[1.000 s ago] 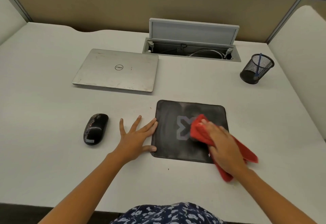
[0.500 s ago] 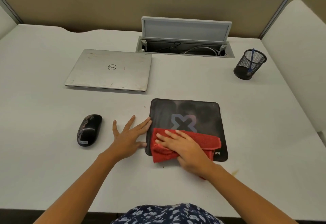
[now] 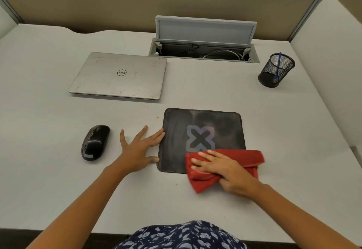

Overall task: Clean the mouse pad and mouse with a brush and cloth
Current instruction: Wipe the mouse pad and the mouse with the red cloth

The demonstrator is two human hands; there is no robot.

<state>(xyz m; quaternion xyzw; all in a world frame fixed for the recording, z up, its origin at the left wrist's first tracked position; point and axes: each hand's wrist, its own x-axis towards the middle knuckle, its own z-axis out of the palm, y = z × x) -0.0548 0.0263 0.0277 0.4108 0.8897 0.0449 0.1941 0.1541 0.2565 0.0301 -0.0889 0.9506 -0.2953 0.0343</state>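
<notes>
- cloth (image 3: 241,157), red and folded, lies over the near right corner of the mouse pad (image 3: 180,131), spilling onto the desk (image 3: 58,170).
- right hand (image 3: 221,170) presses it down with flat, straight fingers.
- left hand (image 3: 139,148) lies flat, fingers spread, fingertips touching the pad's left edge.
- mouse (image 3: 95,141) sits just left of that hand, apart from it.

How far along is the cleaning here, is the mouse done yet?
Midway, it seems. The right hand presses the red cloth onto the mouse pad, near edge, while the left hand steadies its side. The mouse lies apart, untouched, so it's left; whether brushing happened doesn't show.
</notes>
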